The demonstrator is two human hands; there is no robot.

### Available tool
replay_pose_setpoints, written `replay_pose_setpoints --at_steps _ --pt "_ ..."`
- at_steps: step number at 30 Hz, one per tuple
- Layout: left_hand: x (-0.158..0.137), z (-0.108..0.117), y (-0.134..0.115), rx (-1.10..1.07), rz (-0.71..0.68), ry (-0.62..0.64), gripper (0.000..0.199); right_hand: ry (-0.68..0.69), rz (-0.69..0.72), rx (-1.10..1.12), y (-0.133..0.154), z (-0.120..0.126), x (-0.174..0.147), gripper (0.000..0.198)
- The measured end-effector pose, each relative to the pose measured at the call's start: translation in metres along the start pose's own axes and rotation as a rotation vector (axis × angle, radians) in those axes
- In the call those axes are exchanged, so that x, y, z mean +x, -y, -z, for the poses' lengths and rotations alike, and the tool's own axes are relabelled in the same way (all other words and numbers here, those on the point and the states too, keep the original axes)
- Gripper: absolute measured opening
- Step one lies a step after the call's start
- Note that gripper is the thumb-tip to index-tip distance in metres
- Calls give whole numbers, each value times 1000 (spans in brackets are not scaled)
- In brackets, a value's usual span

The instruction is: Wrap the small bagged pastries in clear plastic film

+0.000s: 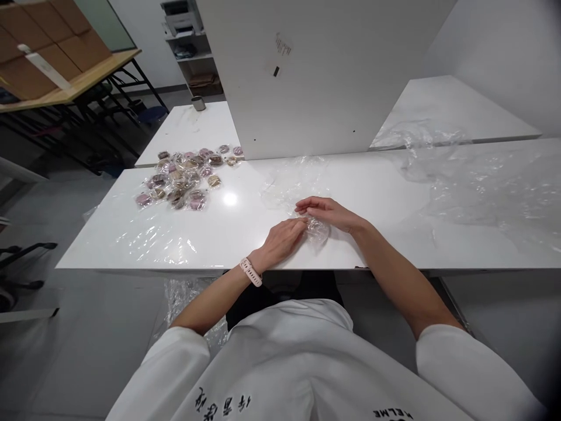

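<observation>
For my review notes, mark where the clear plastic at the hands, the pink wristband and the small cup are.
Clear plastic (pixel 317 233): head view, on the crumpled bunch by the right hand (pixel 333 214).
Pink wristband (pixel 250 272): head view, middle of the strap.
Small cup (pixel 198 104): head view, on its outer side.

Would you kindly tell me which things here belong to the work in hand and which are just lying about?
In use: film by left hand and right hand; probably wrapped pieces.

Lying about, it seems: cup; boxes; printer.
</observation>
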State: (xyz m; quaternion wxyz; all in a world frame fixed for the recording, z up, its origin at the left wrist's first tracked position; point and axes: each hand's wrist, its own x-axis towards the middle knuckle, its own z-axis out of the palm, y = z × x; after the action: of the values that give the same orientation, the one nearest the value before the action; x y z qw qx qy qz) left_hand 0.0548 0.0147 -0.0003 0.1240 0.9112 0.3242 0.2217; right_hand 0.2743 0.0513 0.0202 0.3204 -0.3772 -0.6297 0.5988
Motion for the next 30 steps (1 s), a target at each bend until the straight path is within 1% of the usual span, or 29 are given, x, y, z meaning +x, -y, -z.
replay_pose_setpoints --at_steps 3,5,8,10,11,12,13,14,15,16,17,18,19,20,21,23,24,26,28,30 --pt "14 2 5 -116 196 20 18 -82 23 92 -5 -1 -9 45" --pt "29 3 11 -256 337 -4 18 -129 24 87 -7 -3 -16 54" --pt "53 6 23 -514 476 -33 22 -209 5 -52 -10 -5 -20 65" --pt "68 6 29 -617 536 7 24 -300 8 -180 -13 -5 -16 73" --pt "73 6 31 -617 573 26 23 -357 12 -229 -15 -5 -11 72" --pt "78 6 32 -571 609 18 18 -415 12 -264 -18 -4 -6 68" --pt "81 5 32 -483 635 -27 13 -468 6 -283 -20 -3 0 63" --pt "82 4 30 -366 634 -101 10 -508 -4 -289 -23 -1 6 58" --pt "81 2 28 -239 597 -183 11 -540 -15 -288 -25 0 11 53" --pt "79 0 25 -127 523 -243 13 -562 -28 -286 -28 2 16 49" --pt "76 -2 22 -48 422 -261 13 -578 -42 -282 -29 3 20 44" --pt "72 -5 21 -6 314 -232 13 -591 -58 -277 -30 4 22 39" --pt "67 -7 20 7 218 -174 15 -602 -74 -271 -30 5 24 35" --pt "63 -9 20 4 152 -110 21 -613 -86 -266 -30 4 24 32" --pt "59 -10 22 -9 121 -60 28 -623 -92 -270 -29 3 23 29" --pt "55 -11 27 -51 148 -26 36 -620 -61 -314 -25 -1 17 27" --pt "54 -9 29 -79 183 -31 35 -600 -23 -361 -23 -3 13 30" --pt "55 -4 30 -158 233 -36 30 -506 66 -490 -20 -9 1 36" --pt "53 4 25 -259 253 -24 27 -404 126 -610 -21 -13 -13 40" --pt "45 13 16 -395 297 -7 24 -376 146 -702 -24 -16 -26 38"
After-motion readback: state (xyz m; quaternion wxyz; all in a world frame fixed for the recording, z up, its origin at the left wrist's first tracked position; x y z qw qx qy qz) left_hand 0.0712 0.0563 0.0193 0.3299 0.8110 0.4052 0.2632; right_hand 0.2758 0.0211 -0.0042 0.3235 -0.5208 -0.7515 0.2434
